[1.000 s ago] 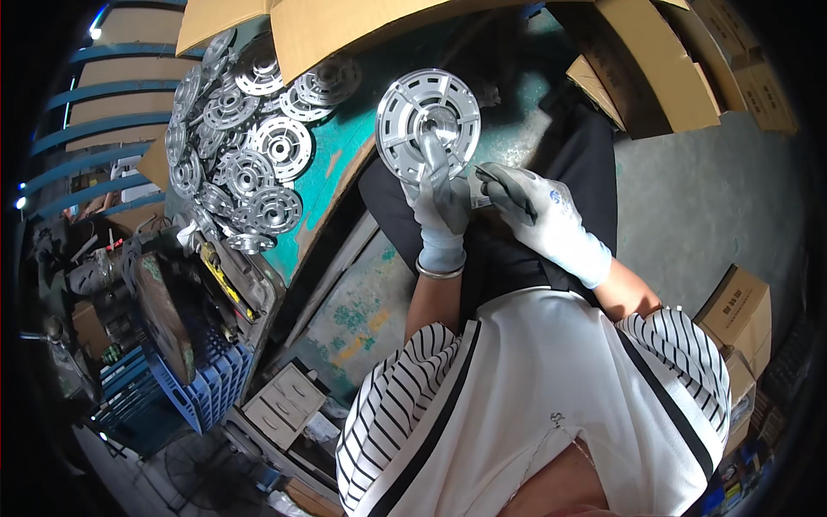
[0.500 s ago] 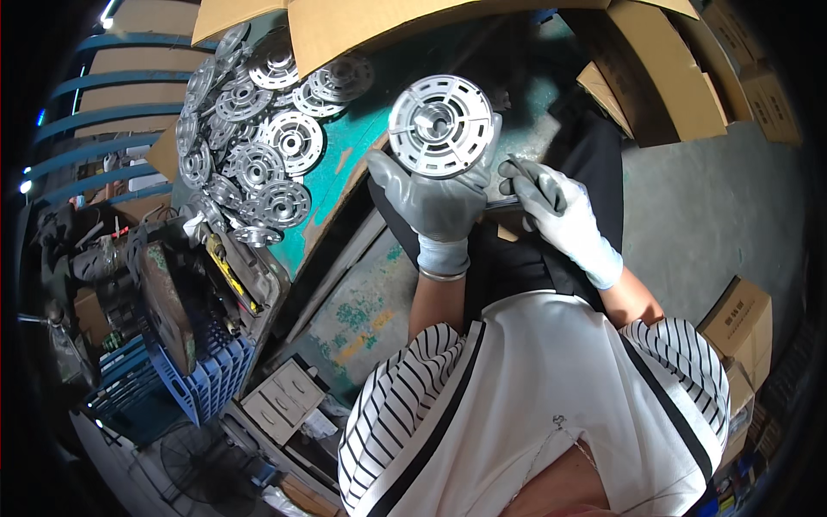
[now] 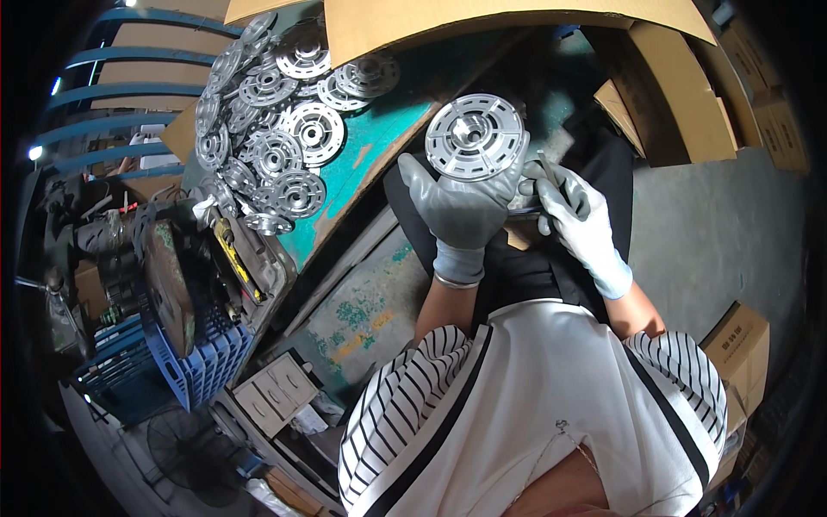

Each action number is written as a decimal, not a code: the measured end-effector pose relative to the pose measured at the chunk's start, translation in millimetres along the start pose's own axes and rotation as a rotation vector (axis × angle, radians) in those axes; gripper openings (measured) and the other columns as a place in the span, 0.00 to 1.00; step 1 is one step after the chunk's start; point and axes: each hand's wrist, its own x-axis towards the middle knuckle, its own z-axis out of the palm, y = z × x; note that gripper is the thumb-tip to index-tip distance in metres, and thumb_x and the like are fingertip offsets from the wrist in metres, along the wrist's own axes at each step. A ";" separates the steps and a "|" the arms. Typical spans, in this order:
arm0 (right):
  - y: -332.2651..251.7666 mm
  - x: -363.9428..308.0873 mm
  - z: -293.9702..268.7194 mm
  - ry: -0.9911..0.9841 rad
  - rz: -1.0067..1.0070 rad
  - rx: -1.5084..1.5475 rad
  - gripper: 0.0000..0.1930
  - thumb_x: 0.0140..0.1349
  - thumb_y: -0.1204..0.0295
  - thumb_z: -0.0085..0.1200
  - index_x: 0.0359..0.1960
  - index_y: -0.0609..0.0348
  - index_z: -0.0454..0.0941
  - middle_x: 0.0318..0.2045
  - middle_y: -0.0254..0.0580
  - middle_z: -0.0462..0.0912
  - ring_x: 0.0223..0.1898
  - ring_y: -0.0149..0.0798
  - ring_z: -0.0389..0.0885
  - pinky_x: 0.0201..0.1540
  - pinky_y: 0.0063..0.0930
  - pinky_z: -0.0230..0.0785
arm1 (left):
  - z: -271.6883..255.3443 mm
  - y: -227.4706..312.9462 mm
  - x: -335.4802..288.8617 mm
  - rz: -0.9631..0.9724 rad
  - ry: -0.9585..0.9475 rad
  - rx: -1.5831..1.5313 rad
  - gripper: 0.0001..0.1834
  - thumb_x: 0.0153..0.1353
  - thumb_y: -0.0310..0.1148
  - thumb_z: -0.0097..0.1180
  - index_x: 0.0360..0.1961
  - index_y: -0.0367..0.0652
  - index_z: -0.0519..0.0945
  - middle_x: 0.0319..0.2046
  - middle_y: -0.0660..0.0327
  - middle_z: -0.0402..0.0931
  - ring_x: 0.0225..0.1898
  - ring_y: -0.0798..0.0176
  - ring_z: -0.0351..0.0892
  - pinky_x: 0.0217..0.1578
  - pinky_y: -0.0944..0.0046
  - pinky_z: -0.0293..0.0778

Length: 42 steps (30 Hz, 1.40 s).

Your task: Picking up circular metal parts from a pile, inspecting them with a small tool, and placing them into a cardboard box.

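Head view shows large brown cardboard sheets (image 3: 482, 26) bent over the top of the scene, their flaps folding down the right side above the grey concrete floor (image 3: 715, 233). A small closed brown carton (image 3: 734, 343) with dark print on its side sits at the right edge on that floor, and more brown boxes (image 3: 780, 121) stack in the upper right corner. At lower left a blue plastic crate (image 3: 202, 362) stands beside flat pale grey packs (image 3: 271, 396) with rectangular panels. On the teal desk (image 3: 379, 138), whose paint is chipped to brown, lies a heap of round metal discs (image 3: 276, 138), overlapping and leaning at many angles. The left hand (image 3: 461, 211), in a dark grey glove, is closed around the lower rim of one round metal disc (image 3: 475, 136), holding it up above the lap, just right of the desk edge. That disc turns its flat ribbed face toward the camera, its centre hub pointing up at the viewer; being round, it has no long axis, and it tilts slightly with the top edge farther away. The right hand (image 3: 577, 220), in a pale glove with grey fingers, is curled shut on a thin dark tool (image 3: 527, 209) that lies roughly level, its tip toward the left hand, just below the disc's right rim.
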 end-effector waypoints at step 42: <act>4.3 -8.1 11.6 -0.176 -0.161 -0.633 0.13 0.59 0.72 0.53 0.46 0.59 0.77 0.27 0.51 0.80 0.28 0.48 0.81 0.32 0.36 0.71 | -112.2 -16.5 -17.3 -0.069 0.123 0.076 0.47 0.60 0.72 0.27 0.62 0.39 0.60 0.55 0.52 0.68 0.46 0.50 0.75 0.43 0.56 0.76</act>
